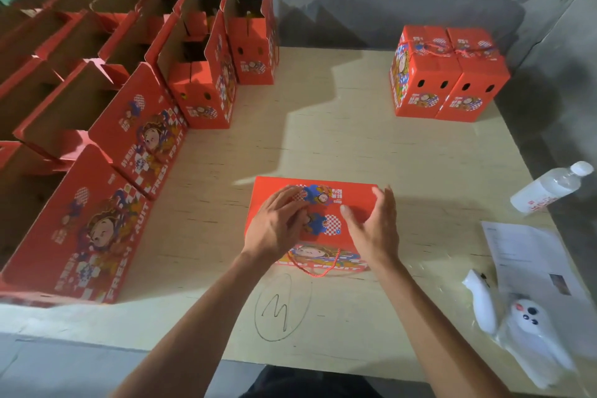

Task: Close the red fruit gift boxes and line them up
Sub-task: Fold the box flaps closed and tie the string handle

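Red cardboard fills the near centre of the table [355, 145]: the box [352, 200] being closed sits just in front of the person, its top flaps folded down. The left hand [277, 223] lies flat on the lid, fingers spread and gripping nothing; the right hand [374, 229] hovers open over the right side, also empty. Two closed boxes [449, 74] stand together at the far right — open ones [200, 81] crowd the left. The cord handle [315, 271] dangles loose at the near edge; I'd guess it could snag, or the flaps could spring up if pressure eases.
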`<state>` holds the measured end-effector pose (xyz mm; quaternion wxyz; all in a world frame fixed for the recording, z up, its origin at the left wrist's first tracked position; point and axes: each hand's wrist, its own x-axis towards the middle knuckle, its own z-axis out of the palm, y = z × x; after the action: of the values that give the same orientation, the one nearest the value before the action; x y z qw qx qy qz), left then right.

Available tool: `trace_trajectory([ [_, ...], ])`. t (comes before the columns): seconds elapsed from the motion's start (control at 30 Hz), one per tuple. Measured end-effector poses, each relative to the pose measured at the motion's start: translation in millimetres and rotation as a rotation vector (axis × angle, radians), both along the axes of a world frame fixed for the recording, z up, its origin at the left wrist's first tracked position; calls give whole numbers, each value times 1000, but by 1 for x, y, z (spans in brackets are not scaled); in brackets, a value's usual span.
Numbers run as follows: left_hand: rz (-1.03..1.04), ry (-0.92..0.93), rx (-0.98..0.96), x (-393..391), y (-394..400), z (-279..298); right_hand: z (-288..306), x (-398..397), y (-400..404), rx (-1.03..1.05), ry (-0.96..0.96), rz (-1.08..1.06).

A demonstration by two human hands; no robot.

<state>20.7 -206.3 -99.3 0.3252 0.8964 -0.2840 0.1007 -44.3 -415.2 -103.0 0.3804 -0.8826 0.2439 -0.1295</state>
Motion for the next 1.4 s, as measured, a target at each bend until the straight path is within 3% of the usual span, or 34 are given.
trace_trajectory([
  [0.17, 360, 139, 115, -10, -3, 4, 5, -6, -10, 129, 157, 21],
  [0.27, 505, 302, 50, -7, 6, 0, 0, -11, -13, 242, 178, -12],
  [0.4, 606, 600, -97, 2, 20, -2, -8, -14, -17, 447, 70, -79],
  [0.6, 645, 577, -229, 2, 19, -4, -11, -14, -22, 464, 28, -90],
  [0.9, 548, 570, -223, 36, 28, -1, 2, -8, -9, 388, 84, -148],
  [1.07, 602, 348, -245, 63, 19, 2, 7, -2, -4, 362, 119, -70],
  [1.17, 703, 406, -389, 41, -3, -1, 7, -4, 5, 265, 52, -117],
  [1.3, 626, 472, -541, -30, -43, -7, 4, -13, 32, 305, -111, -225],
  [1.4, 614, 443, -593, -53, -49, -8, 2, -19, 42, 249, -57, -274],
])
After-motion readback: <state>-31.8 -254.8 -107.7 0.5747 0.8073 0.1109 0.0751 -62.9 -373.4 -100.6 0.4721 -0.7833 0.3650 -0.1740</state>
